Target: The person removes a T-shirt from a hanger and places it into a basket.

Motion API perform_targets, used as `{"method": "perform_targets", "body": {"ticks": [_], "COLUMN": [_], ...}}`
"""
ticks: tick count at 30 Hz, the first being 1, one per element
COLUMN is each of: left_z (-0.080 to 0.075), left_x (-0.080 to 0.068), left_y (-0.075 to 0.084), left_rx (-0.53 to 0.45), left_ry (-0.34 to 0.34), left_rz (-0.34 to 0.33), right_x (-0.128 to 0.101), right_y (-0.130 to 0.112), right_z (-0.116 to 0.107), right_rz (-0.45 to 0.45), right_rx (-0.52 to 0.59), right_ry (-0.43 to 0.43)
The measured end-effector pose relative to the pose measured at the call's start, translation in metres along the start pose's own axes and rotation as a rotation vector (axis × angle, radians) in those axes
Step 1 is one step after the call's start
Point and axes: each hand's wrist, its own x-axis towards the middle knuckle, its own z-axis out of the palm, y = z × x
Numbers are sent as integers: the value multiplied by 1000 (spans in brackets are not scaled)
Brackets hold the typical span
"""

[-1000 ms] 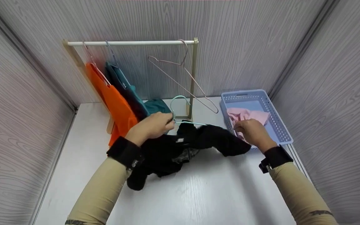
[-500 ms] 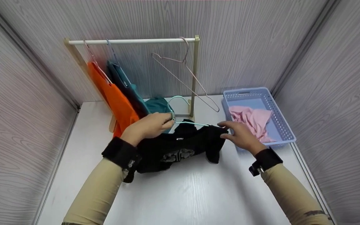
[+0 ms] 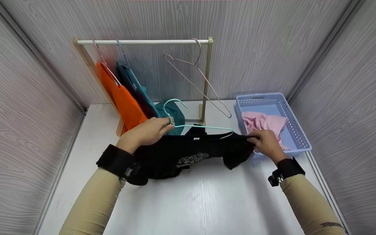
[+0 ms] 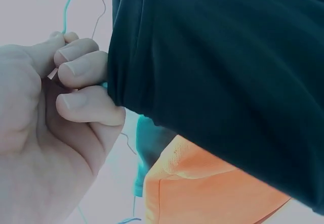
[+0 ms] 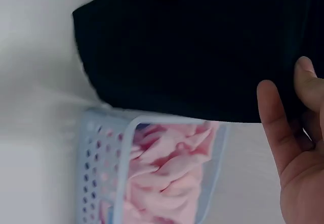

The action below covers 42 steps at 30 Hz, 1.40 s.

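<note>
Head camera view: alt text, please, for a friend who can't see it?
A person's left hand grips a mint hanger while the right hand pinches a black shirt alongside it. Behind, a rack holds an orange garment, a teal garment and a bare pink hanger; pink cloth lies in a blue basket at right.

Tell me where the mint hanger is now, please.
The mint hanger is near the head view's centre, in the left hand, at the neckline of the black shirt.

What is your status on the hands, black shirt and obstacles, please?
Left hand pinches green hanger; right hand pinches black shirt. Hanger's right end exposed. Orange garment beside left hand, perhaps crowding it.
</note>
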Motion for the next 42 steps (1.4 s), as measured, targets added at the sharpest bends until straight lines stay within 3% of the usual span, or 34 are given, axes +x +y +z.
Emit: {"method": "perform_targets", "body": {"ticks": [4,7,13,17,23,33,38,42], "left_z": [1,3,5,8,19,34,40,43], "left_x": [3,7,15,26,44,56,59,61], "left_y": [1,3,12,21,33,43,42,39], "left_rx": [10,6,-90,-144,-127,-126,-164,-178], "left_ry": [-14,-13,-10,-24,-32,-15,-5,16], "left_rz": [-2,10,-18,-42,-89,-175,-208,-246], "right_x": [-6,-7,-4,-1,4,1,-4,-10], "right_y": [12,7,-23,-45,-78,-136,-156,-163], "right_z": [4,6,13,22,49,92,105,108], "right_rz": [-12,-29,-82,-72,-65,-254,-396,-503], "right_rx": [-28,-22,57,84,231,230,128,109], "right_ry": [-3,-19,-94,-126,-238,-343,-282,-271]}}
